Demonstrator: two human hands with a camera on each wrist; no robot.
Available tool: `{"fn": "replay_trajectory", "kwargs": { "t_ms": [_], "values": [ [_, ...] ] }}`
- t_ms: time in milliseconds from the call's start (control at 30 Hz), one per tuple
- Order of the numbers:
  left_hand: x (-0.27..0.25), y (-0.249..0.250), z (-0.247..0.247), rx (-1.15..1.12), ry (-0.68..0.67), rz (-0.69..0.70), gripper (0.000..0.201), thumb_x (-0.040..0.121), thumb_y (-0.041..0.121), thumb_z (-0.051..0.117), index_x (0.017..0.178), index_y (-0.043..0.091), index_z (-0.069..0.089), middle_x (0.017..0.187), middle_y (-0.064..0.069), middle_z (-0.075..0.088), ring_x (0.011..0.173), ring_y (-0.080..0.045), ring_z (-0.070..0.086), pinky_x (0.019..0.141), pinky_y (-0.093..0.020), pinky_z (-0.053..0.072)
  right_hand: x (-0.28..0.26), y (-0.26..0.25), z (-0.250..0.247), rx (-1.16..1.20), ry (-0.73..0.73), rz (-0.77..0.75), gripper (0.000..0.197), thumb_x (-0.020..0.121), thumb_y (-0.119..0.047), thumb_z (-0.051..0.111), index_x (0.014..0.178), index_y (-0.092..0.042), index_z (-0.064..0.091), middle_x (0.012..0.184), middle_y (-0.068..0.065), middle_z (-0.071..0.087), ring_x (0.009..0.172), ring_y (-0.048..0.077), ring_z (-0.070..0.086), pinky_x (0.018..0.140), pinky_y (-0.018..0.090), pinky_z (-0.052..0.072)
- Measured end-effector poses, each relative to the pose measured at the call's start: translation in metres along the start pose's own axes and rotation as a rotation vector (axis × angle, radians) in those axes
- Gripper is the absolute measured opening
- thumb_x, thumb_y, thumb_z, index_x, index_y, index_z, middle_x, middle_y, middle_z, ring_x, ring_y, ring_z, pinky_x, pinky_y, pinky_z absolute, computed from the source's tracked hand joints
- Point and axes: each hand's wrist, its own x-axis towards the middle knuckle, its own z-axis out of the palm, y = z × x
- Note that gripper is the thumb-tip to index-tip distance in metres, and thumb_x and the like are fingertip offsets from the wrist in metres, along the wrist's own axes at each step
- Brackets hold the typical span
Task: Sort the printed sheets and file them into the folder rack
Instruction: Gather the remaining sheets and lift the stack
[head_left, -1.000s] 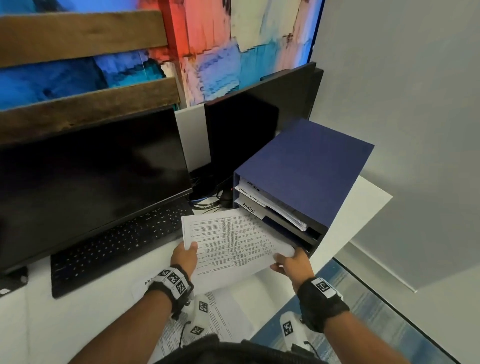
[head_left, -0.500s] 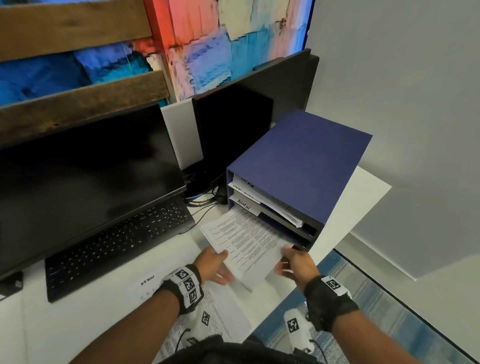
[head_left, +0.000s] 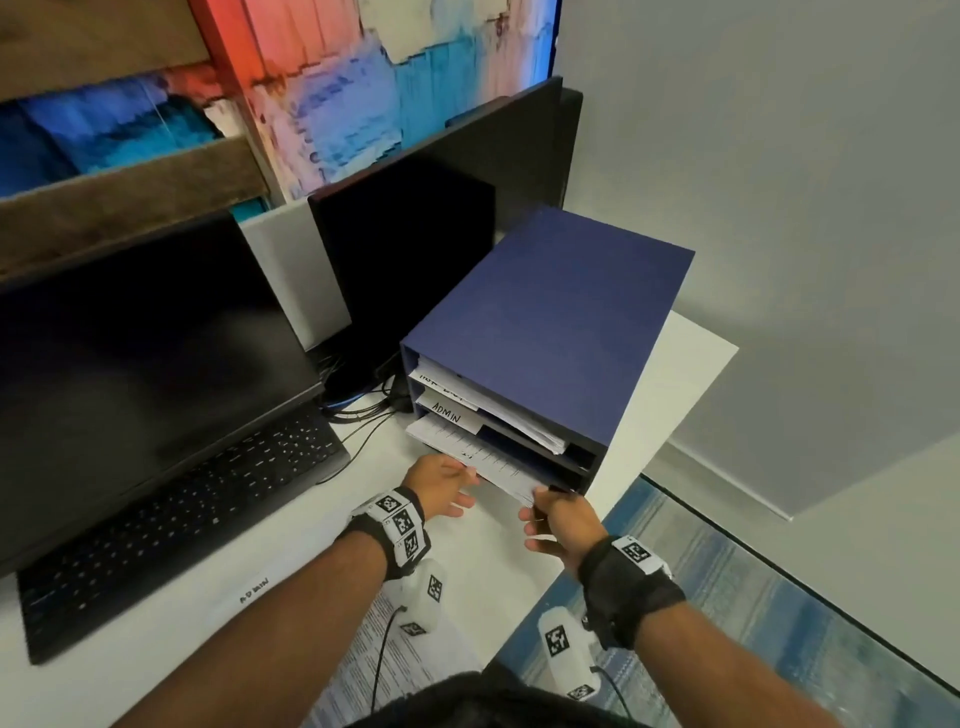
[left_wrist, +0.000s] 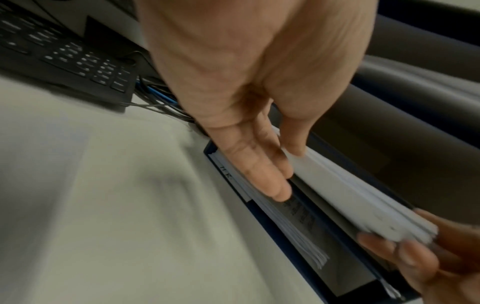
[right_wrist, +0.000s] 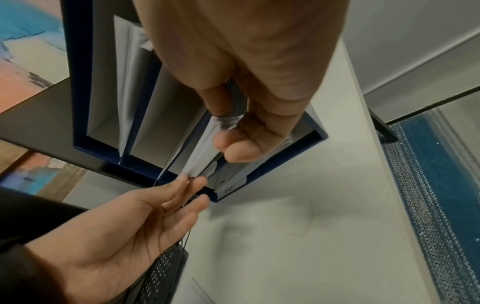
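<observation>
A blue folder rack (head_left: 545, 322) with three stacked slots stands at the desk's right end. A sheaf of printed sheets (head_left: 493, 462) lies mostly inside the slot under the "ADMIN" label (head_left: 447, 413), its near edge still sticking out. My right hand (head_left: 537, 501) pinches the sheaf's right corner between thumb and fingers (right_wrist: 233, 131). My left hand (head_left: 465, 486) lies flat at the near edge, straight fingers (left_wrist: 272, 181) touching the paper (left_wrist: 350, 203). The top slot holds other papers. An "H.R." label (right_wrist: 230, 190) marks the lowest shelf.
A black keyboard (head_left: 182, 519) and a dark monitor (head_left: 130, 364) fill the desk's left. A second monitor (head_left: 405, 260) stands behind the rack, with cables (head_left: 363, 405) beside it. More printed sheets (head_left: 395, 660) lie at the desk's front edge. Blue carpet (head_left: 727, 597) is to the right.
The sheets went from being held above the desk into the rack slot. My left hand let go of the left edge and now lies flat at the near edge.
</observation>
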Motion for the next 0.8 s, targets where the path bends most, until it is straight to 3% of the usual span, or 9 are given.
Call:
{"fn": "replay_trajectory", "kwargs": {
  "t_ms": [133, 267, 433, 567, 667, 800],
  "values": [
    [0.005, 0.003, 0.006, 0.089, -0.003, 0.003, 0.019, 0.09, 0.03, 0.058, 0.102, 0.016, 0.061, 0.097, 0.005, 0.072, 0.078, -0.018, 0.069, 0.058, -0.029, 0.055, 0.006, 0.001, 0.003, -0.018, 0.03, 0.04, 0.029, 0.101, -0.033, 0.039, 0.096, -0.012, 0.057, 0.075, 0.005, 0.061, 0.061, 0.015, 0.05, 0.057, 0.03, 0.049],
    [0.006, 0.005, 0.013, 0.17, 0.026, -0.009, 0.018, 0.09, 0.034, 0.054, 0.101, 0.022, 0.062, 0.09, 0.011, 0.072, 0.074, -0.014, 0.068, 0.056, -0.026, 0.053, 0.01, 0.005, 0.004, -0.121, 0.087, 0.09, 0.042, 0.1, -0.045, 0.031, 0.089, -0.015, 0.059, 0.065, -0.001, 0.055, 0.061, 0.015, 0.049, 0.063, 0.03, 0.044],
    [0.013, 0.013, 0.022, 0.209, 0.093, 0.019, 0.018, 0.091, 0.034, 0.052, 0.1, 0.021, 0.061, 0.084, 0.01, 0.072, 0.068, -0.014, 0.066, 0.055, -0.025, 0.051, 0.018, 0.01, 0.009, 0.112, 0.108, -0.006, 0.031, 0.102, -0.026, 0.035, 0.103, -0.009, 0.061, 0.068, 0.001, 0.055, 0.06, 0.014, 0.048, 0.058, 0.03, 0.043],
    [0.02, 0.016, 0.033, 0.241, 0.014, 0.066, 0.017, 0.093, 0.023, 0.052, 0.109, 0.017, 0.054, 0.099, 0.009, 0.067, 0.072, -0.013, 0.064, 0.048, -0.024, 0.048, 0.022, 0.016, 0.013, 0.147, 0.144, -0.065, 0.022, 0.099, -0.009, 0.037, 0.112, -0.007, 0.055, 0.088, 0.008, 0.063, 0.065, 0.016, 0.05, 0.058, 0.03, 0.047],
    [0.018, 0.006, 0.032, 0.266, -0.079, 0.084, 0.035, 0.092, 0.022, 0.052, 0.127, 0.021, 0.047, 0.11, 0.005, 0.064, 0.076, -0.013, 0.065, 0.045, -0.023, 0.047, 0.025, 0.019, 0.013, 0.141, 0.089, -0.063, 0.023, 0.094, -0.003, 0.043, 0.113, -0.007, 0.055, 0.089, 0.009, 0.065, 0.064, 0.017, 0.052, 0.057, 0.03, 0.047],
    [0.013, -0.015, 0.009, 0.202, -0.039, 0.08, 0.027, 0.092, 0.02, 0.05, 0.119, 0.023, 0.055, 0.105, 0.005, 0.068, 0.073, -0.013, 0.063, 0.051, -0.023, 0.047, 0.03, 0.018, 0.017, -0.025, -0.056, -0.052, 0.026, 0.093, -0.003, 0.045, 0.113, -0.014, 0.058, 0.083, 0.006, 0.062, 0.067, 0.016, 0.053, 0.06, 0.029, 0.046]
  ]
}}
